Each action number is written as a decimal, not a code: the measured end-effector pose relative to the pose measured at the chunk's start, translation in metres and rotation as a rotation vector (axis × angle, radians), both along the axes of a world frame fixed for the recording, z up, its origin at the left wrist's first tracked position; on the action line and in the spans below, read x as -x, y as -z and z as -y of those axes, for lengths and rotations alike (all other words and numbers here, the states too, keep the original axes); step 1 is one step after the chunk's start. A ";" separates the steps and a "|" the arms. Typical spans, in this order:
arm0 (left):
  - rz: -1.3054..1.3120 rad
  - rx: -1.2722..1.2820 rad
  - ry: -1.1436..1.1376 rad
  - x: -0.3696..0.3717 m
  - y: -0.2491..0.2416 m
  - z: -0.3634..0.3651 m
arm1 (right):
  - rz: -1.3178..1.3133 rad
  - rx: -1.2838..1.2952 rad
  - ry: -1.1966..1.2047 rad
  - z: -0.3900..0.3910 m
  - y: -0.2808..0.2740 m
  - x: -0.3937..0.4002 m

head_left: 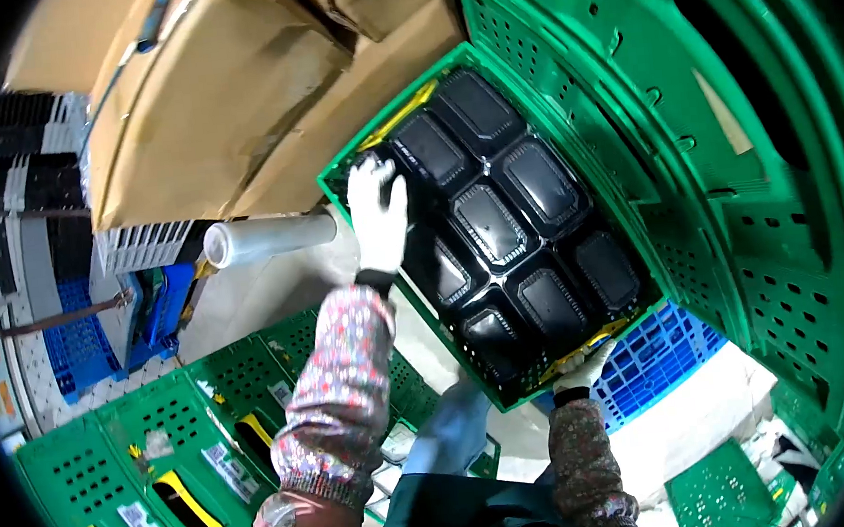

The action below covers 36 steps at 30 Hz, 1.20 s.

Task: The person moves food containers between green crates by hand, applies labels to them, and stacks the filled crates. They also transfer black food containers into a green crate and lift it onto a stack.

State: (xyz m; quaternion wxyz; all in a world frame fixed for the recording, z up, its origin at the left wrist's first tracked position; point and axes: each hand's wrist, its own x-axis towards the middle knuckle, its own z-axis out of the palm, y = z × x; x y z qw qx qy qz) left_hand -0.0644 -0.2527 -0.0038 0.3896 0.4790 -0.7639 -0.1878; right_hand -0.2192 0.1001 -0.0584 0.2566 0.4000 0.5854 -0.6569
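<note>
A green crate (416, 304) with yellow handles lies tilted in front of me, packed with several black plastic food trays (489, 222) turned bottom up. My right hand (582, 367), in a pale glove, is closed round the crate's near rim beside the yellow handle (590, 346). At the crate's left side is my left hand (377, 212) in a white glove, its fingers spread and pointing toward the far left corner. Its fingertips overlap the trays there, and the wrist crosses the left rim.
Tall green crates (772, 132) rise along the right side. More green crates (158, 457) with yellow handles stand at lower left. Large cardboard boxes (217, 101) fill the upper left, above a roll of clear film (274, 238). A blue pallet (652, 369) shows beyond my right hand.
</note>
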 end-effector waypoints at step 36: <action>-0.614 -1.237 -0.520 -0.129 -0.020 -0.772 | -0.542 -0.295 -1.458 -0.354 -0.073 0.318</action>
